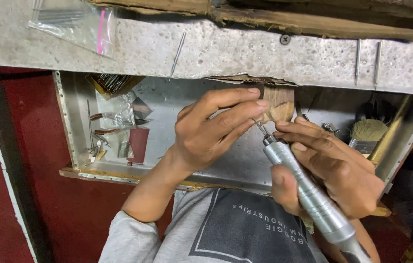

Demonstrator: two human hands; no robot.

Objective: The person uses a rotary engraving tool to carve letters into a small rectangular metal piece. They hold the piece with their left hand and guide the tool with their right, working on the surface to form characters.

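Note:
My left hand (213, 129) pinches a small piece of wood (279, 103) against the edge of the concrete bench (245, 53). My right hand (330, 168) grips a silver rotary hand tool (308, 192) like a pen. Its thin bit (260, 127) points up and left, with the tip at the lower left edge of the wood, beside my left fingertips.
Under the bench edge hangs an open metal tray (72, 131) holding plastic bags, small tools, a dark red pad (138, 144) and a brush (368, 132). Loose thin bits (177, 52) and a plastic bag (77, 24) lie on the bench top. The floor is red.

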